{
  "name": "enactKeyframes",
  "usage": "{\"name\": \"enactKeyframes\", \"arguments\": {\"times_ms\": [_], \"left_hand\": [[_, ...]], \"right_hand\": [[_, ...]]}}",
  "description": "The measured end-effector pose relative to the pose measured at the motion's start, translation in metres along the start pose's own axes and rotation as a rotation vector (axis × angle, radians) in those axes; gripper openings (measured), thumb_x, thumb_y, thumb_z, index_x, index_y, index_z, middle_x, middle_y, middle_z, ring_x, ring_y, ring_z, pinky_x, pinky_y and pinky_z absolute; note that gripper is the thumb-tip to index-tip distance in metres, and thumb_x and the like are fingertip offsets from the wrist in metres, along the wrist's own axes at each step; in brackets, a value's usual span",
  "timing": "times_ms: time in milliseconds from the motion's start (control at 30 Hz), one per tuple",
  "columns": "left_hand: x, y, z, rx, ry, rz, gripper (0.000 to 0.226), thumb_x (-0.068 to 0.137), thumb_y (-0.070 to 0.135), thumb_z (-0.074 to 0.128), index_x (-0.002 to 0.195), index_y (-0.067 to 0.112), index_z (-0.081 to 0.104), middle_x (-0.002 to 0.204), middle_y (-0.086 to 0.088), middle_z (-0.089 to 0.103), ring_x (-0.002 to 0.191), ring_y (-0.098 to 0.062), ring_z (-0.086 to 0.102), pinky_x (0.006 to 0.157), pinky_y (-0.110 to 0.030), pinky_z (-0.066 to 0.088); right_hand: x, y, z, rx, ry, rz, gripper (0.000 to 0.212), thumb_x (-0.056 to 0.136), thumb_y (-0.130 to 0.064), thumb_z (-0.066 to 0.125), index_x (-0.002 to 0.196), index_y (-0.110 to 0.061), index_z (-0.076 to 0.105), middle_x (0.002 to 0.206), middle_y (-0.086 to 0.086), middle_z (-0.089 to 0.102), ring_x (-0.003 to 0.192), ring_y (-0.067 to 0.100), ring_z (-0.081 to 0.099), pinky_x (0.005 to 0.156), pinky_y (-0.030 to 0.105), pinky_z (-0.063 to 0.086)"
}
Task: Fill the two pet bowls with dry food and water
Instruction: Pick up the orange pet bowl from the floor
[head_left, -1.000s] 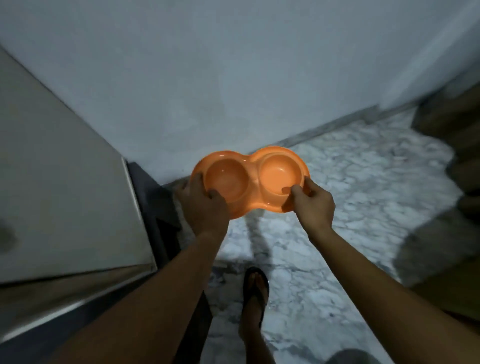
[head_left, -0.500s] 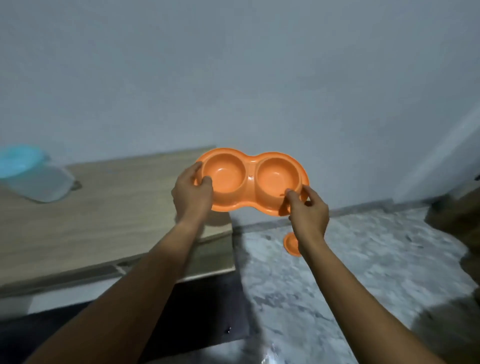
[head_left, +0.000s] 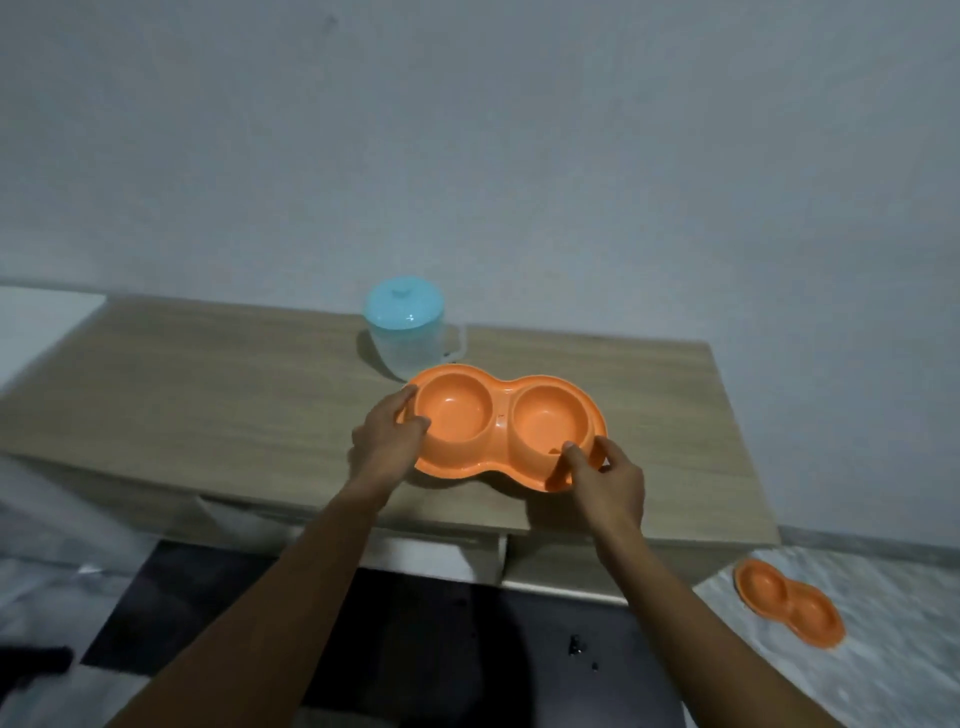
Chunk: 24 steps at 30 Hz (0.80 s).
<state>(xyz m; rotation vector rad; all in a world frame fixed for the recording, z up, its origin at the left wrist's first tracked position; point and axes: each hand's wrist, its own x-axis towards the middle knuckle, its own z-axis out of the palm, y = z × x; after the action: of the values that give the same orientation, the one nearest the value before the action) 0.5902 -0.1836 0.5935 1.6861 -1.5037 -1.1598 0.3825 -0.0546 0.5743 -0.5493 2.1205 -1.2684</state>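
Observation:
An orange double pet bowl (head_left: 501, 426) with two empty round wells is over the wooden cabinet top (head_left: 208, 395), near its front edge. My left hand (head_left: 387, 434) grips its left rim and my right hand (head_left: 602, 480) grips its front right rim. Whether the bowl rests on the wood or hovers just above it, I cannot tell. Just behind the bowl stands a clear jug with a light blue lid (head_left: 408, 327). A second orange double bowl (head_left: 789, 603) lies on the marble floor at the lower right.
The grey wall (head_left: 467, 156) rises right behind the cabinet. Below the cabinet front lies a dark mat (head_left: 363, 639) with a few crumbs. Marble floor (head_left: 893, 597) extends to the right. A white surface (head_left: 36, 322) adjoins the cabinet at far left.
The view swung left from the floor corner to the cabinet. Both hands carried the orange bowl over the cabinet top, in front of the jug. The second bowl on the floor came into sight.

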Motion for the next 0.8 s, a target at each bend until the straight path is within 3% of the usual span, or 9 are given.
{"name": "enactKeyframes", "arguments": {"times_ms": [100, 267, 333, 400, 500, 567, 667, 733, 800], "left_hand": [[0.048, -0.045, -0.060, 0.025, 0.028, -0.053, 0.065, 0.064, 0.037, 0.057, 0.129, 0.038, 0.059, 0.137, 0.002, 0.059, 0.124, -0.026, 0.055, 0.108, -0.043, 0.041], [0.112, -0.089, -0.137, 0.066, 0.009, -0.098, 0.059, 0.076, 0.028, 0.058, 0.134, 0.035, 0.055, 0.144, -0.005, 0.052, 0.128, -0.030, 0.050, 0.109, -0.044, 0.040], [0.130, -0.103, -0.154, 0.047, 0.010, -0.104, 0.058, 0.078, 0.025, 0.058, 0.135, 0.033, 0.055, 0.143, -0.005, 0.052, 0.128, -0.030, 0.050, 0.108, -0.045, 0.040], [0.142, -0.116, -0.165, 0.026, 0.001, -0.098, 0.059, 0.078, 0.026, 0.058, 0.137, 0.030, 0.054, 0.141, -0.006, 0.054, 0.128, -0.030, 0.051, 0.107, -0.046, 0.041], [0.156, -0.130, -0.171, 0.078, -0.015, -0.074, 0.055, 0.087, 0.028, 0.056, 0.141, 0.027, 0.049, 0.144, -0.008, 0.051, 0.130, -0.030, 0.048, 0.110, -0.045, 0.038], [0.163, -0.134, -0.172, 0.169, -0.030, -0.029, 0.050, 0.096, 0.027, 0.052, 0.145, 0.021, 0.044, 0.147, -0.009, 0.047, 0.134, -0.031, 0.045, 0.113, -0.041, 0.033], [0.161, -0.134, -0.180, 0.193, -0.113, 0.001, 0.058, 0.093, 0.040, 0.055, 0.146, 0.020, 0.041, 0.148, -0.011, 0.045, 0.134, -0.031, 0.044, 0.112, -0.040, 0.034], [0.148, -0.137, -0.191, 0.225, -0.123, 0.002, 0.063, 0.088, 0.045, 0.056, 0.145, 0.023, 0.043, 0.147, -0.009, 0.047, 0.133, -0.031, 0.046, 0.112, -0.042, 0.035], [0.122, -0.140, -0.201, 0.252, -0.020, 0.093, 0.055, 0.087, 0.037, 0.062, 0.139, 0.021, 0.051, 0.140, -0.008, 0.054, 0.129, -0.030, 0.049, 0.110, -0.044, 0.037]], "right_hand": [[-0.015, -0.006, 0.088, -0.054, -0.054, 0.035, 0.066, 0.081, -0.054, 0.068, 0.136, -0.019, 0.060, 0.127, 0.013, 0.061, 0.109, 0.032, 0.063, 0.100, 0.046, 0.050], [-0.037, -0.021, 0.197, -0.125, -0.121, 0.036, 0.038, 0.085, -0.051, 0.066, 0.109, -0.022, 0.067, 0.114, 0.014, 0.064, 0.090, 0.026, 0.062, 0.088, 0.038, 0.050], [-0.039, -0.027, 0.225, -0.164, -0.113, 0.028, 0.040, 0.087, -0.050, 0.066, 0.115, -0.021, 0.067, 0.118, 0.014, 0.062, 0.084, 0.025, 0.056, 0.085, 0.035, 0.046], [-0.041, -0.034, 0.245, -0.213, -0.091, 0.036, 0.046, 0.089, -0.048, 0.066, 0.124, -0.017, 0.066, 0.124, 0.015, 0.057, 0.086, 0.028, 0.055, 0.085, 0.035, 0.043], [-0.042, -0.041, 0.263, -0.243, -0.078, 0.017, 0.049, 0.093, -0.049, 0.062, 0.129, -0.016, 0.063, 0.129, 0.016, 0.051, 0.105, 0.038, 0.060, 0.093, 0.041, 0.046], [-0.042, -0.041, 0.268, -0.261, -0.076, -0.001, 0.049, 0.094, -0.050, 0.059, 0.129, -0.015, 0.062, 0.129, 0.017, 0.051, 0.116, 0.038, 0.056, 0.097, 0.043, 0.045], [-0.049, -0.041, 0.267, -0.248, -0.077, -0.001, 0.061, 0.094, -0.052, 0.059, 0.140, -0.012, 0.054, 0.136, 0.021, 0.052, 0.128, 0.039, 0.049, 0.101, 0.044, 0.043], [-0.065, -0.041, 0.263, -0.242, -0.072, -0.016, 0.070, 0.092, -0.054, 0.062, 0.149, -0.016, 0.045, 0.141, 0.020, 0.047, 0.124, 0.038, 0.053, 0.101, 0.042, 0.043], [-0.091, -0.038, 0.258, -0.237, -0.030, -0.070, 0.062, 0.092, -0.050, 0.065, 0.144, -0.020, 0.050, 0.132, 0.015, 0.048, 0.108, 0.032, 0.060, 0.094, 0.036, 0.045]]}}
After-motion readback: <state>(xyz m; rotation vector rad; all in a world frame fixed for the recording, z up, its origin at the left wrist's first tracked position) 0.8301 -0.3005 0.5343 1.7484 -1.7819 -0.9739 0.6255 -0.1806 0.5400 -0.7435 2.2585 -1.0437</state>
